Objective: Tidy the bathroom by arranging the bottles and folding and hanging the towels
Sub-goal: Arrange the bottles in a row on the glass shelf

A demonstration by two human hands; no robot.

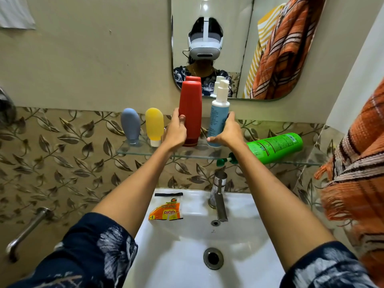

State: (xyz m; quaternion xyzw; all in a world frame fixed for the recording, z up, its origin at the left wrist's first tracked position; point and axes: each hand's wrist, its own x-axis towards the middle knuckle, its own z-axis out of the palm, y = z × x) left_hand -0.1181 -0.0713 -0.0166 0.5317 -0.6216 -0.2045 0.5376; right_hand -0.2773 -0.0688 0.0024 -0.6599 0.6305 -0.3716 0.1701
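A glass shelf (133, 151) under the mirror carries the bottles. My left hand (175, 129) grips the tall red bottle (190, 109), which stands cap-down on the shelf. My right hand (226, 132) holds the white and blue pump bottle (218, 117), upright beside the red one. Left of them stand a grey tube (131, 125) and a yellow tube (154, 125), both cap-down. A green pump bottle (276, 146) lies on its side at the right of the shelf, its pump over the shelf's front edge. An orange striped towel (357, 167) hangs at the right edge.
Below the shelf is a white sink (187, 256) with a steel tap (218, 196) and an orange scrub-pad packet (166, 210) on its rim. The mirror (228, 48) reflects a yellow striped towel and the orange one. A metal pipe (27, 231) sticks out at lower left.
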